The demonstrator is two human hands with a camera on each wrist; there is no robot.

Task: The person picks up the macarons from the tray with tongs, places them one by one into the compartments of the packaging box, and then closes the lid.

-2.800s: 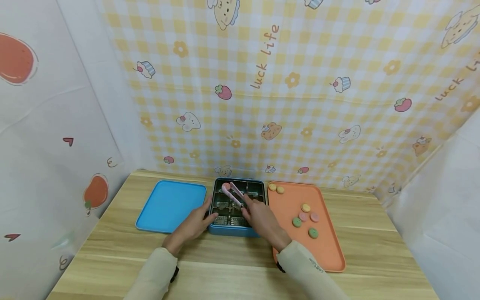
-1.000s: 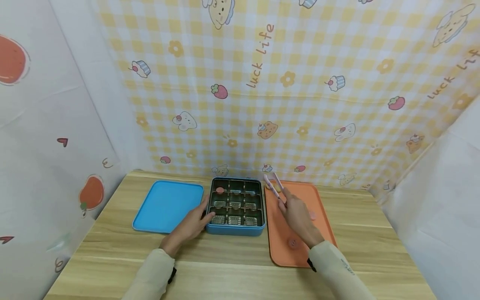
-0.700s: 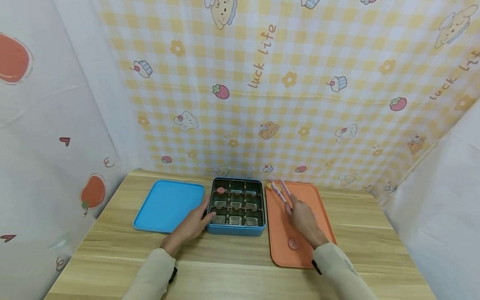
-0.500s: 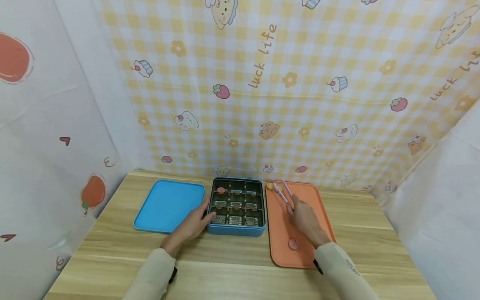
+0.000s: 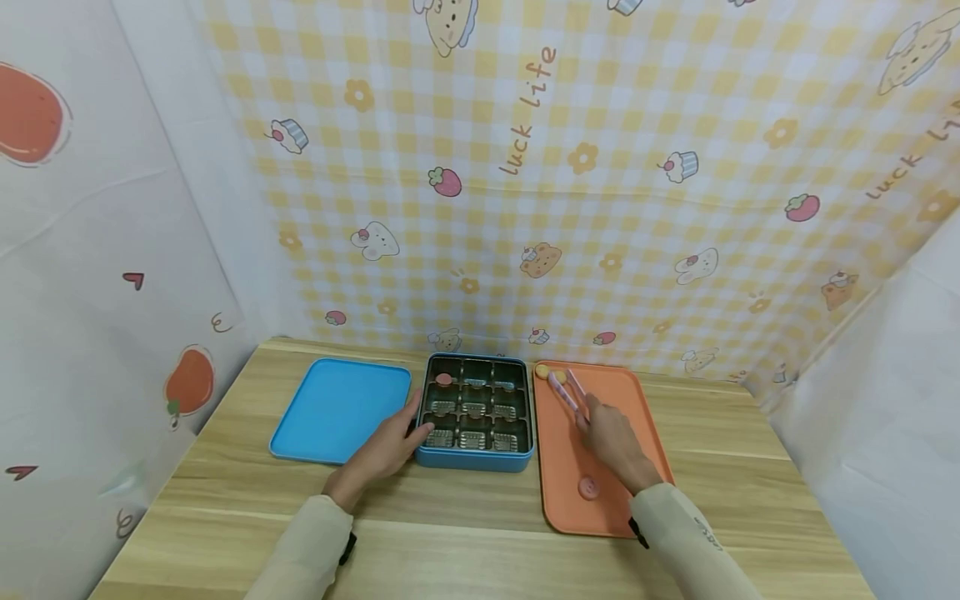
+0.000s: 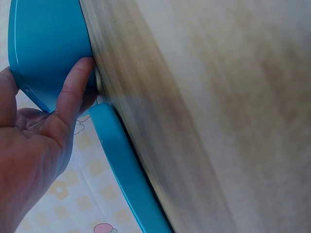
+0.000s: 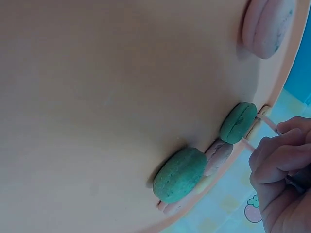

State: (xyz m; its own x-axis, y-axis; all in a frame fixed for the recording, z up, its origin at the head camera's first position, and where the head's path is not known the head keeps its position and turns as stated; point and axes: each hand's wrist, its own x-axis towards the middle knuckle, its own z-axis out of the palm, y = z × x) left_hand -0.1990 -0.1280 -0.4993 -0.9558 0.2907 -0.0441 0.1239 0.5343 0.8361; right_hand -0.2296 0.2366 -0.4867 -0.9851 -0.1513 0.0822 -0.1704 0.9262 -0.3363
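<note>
My right hand (image 5: 617, 442) holds pink tongs (image 5: 562, 392) over the orange tray (image 5: 558, 508). The tong tips straddle a yellow macaron (image 5: 560, 377) near the tray's back left corner. Another yellow macaron (image 5: 542, 372) lies just left of it. With straight fingers along its left wall and thumb at the rim, my left hand (image 5: 386, 446) rests on a blue box (image 5: 472, 460) with a dark divided insert. A pink macaron (image 5: 444, 380) sits in its back left compartment. In the left wrist view a finger (image 6: 75, 87) lies along the blue wall.
Green macarons (image 7: 180, 174) and pink ones (image 7: 269, 29) lie on the tray in the right wrist view, mostly hidden by my right hand in the head view. One pink macaron (image 5: 588, 487) shows near the front. A blue lid (image 5: 341, 412) lies left of the box.
The tongs have let go of the pink macaron in the box and moved right to the tray, coming down around a yellow macaron. My left hand has stayed at the box.
</note>
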